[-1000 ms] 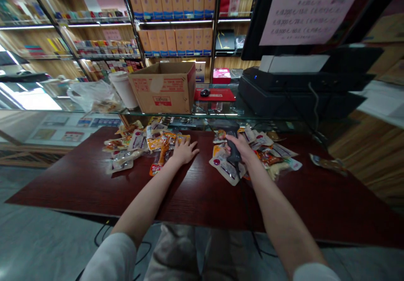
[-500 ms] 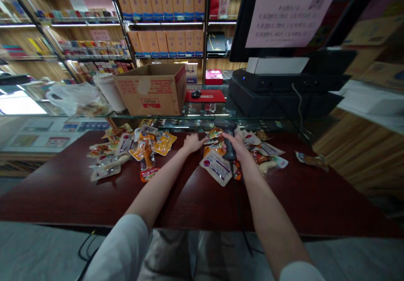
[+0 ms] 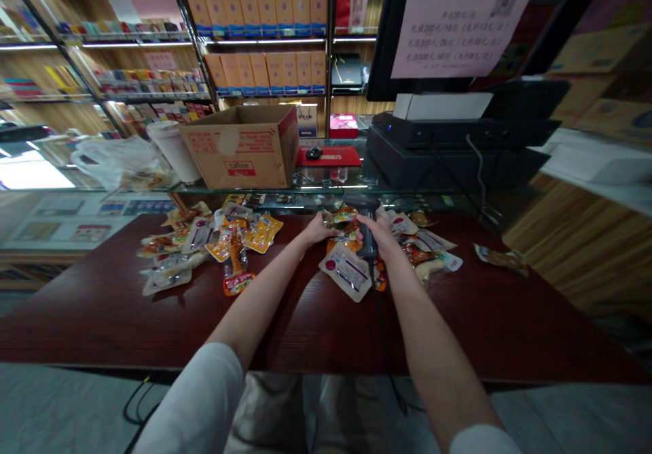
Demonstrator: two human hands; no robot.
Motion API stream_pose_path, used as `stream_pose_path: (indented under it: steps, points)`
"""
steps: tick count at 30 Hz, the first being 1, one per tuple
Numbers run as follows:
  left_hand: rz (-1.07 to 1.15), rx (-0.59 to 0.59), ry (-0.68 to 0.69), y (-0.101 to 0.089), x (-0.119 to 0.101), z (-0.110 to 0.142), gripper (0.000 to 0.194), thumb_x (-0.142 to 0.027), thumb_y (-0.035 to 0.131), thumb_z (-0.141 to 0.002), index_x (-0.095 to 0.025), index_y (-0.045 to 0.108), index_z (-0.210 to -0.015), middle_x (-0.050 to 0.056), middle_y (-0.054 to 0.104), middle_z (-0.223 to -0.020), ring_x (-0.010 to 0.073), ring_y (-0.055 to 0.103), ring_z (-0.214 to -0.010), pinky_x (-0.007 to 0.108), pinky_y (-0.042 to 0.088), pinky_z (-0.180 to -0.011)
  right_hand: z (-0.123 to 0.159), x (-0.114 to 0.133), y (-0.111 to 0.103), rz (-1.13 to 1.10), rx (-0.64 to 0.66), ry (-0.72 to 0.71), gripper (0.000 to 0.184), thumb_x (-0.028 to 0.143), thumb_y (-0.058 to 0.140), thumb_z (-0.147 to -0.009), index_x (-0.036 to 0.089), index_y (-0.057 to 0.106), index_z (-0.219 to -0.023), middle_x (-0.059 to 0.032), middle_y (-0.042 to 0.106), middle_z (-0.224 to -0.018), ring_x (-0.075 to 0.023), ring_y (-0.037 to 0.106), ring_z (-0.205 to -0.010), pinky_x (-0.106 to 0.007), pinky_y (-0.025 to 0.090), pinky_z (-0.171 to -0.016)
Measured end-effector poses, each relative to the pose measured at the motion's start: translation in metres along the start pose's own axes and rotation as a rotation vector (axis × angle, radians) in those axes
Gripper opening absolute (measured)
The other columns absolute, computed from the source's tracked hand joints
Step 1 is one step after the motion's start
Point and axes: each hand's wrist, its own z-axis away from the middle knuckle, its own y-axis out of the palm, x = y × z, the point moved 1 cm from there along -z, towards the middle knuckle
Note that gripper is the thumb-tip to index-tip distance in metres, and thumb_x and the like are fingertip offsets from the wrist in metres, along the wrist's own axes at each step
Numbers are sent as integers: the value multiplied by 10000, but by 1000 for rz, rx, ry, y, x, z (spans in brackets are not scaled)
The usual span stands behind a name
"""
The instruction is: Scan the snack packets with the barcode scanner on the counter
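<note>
Left to right: loose snack packets [image 3: 204,243] are lying on the dark red wooden bench [image 3: 300,318]; the left hand [image 3: 320,230] is pinching 1 snack packet [image 3: 345,215] between its fingers [image 3: 330,220]; the right hand [image 3: 379,235] is wrapping closed fingers [image 3: 374,226] around a corded handheld barcode scanner [image 3: 367,245], which is resting above the packets.

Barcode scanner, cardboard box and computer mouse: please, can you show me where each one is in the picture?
Handheld barcode scanner [image 3: 367,245], head view, point on its dark body.
Cardboard box [image 3: 231,151], head view, point on its front wall.
Computer mouse [image 3: 314,153], head view, point on its top.
</note>
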Motion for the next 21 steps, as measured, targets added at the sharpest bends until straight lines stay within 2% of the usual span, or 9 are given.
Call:
stream_pose_path:
  steps: [2, 4, 7, 10, 15, 21]
  points:
    - [136, 34, 29, -13, 3, 5, 607, -49, 826, -497, -146, 542, -1025, 12, 629, -872, 167, 625, -813, 377, 516, -855, 1, 0, 1, -14, 3, -17, 350, 444, 765, -668, 216, 571, -850, 41, 544, -519, -104, 457, -398, -238, 381, -370]
    - [194, 33, 52, -30, 4, 13, 551, 5, 741, -502, -160, 534, -985, -32, 597, -810, 127, 594, -733, 327, 515, -793, 2, 0, 3, -23, 22, -13, 341, 424, 760, -678, 212, 573, -869, 36, 562, -539, -102, 457, -402, -237, 382, -369]
    - [161, -5, 70, -57, 5, 33, 472, -16, 673, -532, -171, 567, -964, -49, 600, -779, 109, 573, -693, 254, 491, -708, 5, 0, 9, -2, 74, 37, 328, 421, 739, -705, 199, 585, -890, 45, 538, -491, -106, 459, -395, -231, 392, -379]
    - [229, -10, 24, -78, 6, 56, 407, -81, 662, -585, -180, 582, -972, -40, 609, -760, 124, 585, -677, 241, 476, -642, 11, 2, 17, 32, 112, 88, 332, 435, 721, -720, 188, 599, -905, 49, 524, -451, -105, 456, -375, -220, 387, -378]
    - [510, -68, 31, -92, 11, 85, 472, -135, 703, -598, -215, 528, -1030, -44, 615, -822, 113, 608, -707, 240, 487, -670, 20, 5, 33, 36, 207, 138, 362, 454, 726, -708, 175, 604, -904, 56, 504, -432, -103, 449, -360, -219, 370, -377]
    - [751, -131, 3, -101, 16, 93, 477, -136, 729, -620, -225, 531, -1046, -11, 654, -909, 130, 640, -821, 275, 516, -765, 24, 1, 45, -7, 261, 107, 366, 435, 758, -683, 173, 590, -875, 67, 509, -489, -85, 429, -381, -219, 355, -378]
